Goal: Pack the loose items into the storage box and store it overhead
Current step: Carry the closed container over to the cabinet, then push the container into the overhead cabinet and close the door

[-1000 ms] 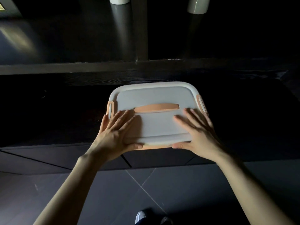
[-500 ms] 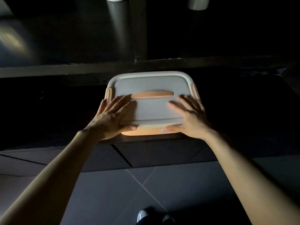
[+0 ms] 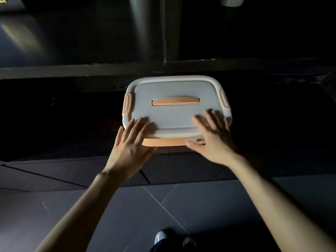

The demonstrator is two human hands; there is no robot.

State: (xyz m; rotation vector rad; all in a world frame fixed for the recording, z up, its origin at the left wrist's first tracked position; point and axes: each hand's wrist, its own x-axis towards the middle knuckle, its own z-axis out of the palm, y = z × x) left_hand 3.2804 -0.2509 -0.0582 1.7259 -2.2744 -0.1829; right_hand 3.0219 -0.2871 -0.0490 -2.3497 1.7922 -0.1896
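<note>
The storage box (image 3: pixel 174 113) has a white lid, an orange handle (image 3: pixel 176 101) on top, orange side clips and an orange body. It rests closed on a dark wooden surface (image 3: pixel 72 124) with its near edge close to the front. My left hand (image 3: pixel 131 146) lies flat with spread fingers, its fingertips over the lid's near left corner. My right hand (image 3: pixel 213 139), blurred by motion, has spread fingers on the lid's near right part and its thumb by the orange front wall. Neither hand grips anything. No loose items show.
A dark ledge (image 3: pixel 109 69) and a vertical divider (image 3: pixel 171 30) stand behind the box. A white cylinder (image 3: pixel 231 1) hangs at the top right. Grey floor tiles (image 3: pixel 163 206) and my shoes (image 3: pixel 174 239) lie below the surface's front edge.
The box has slid further back onto the dark surface. Both hands have drawn back from the middle of the lid to its near edge, with fingers more spread.
</note>
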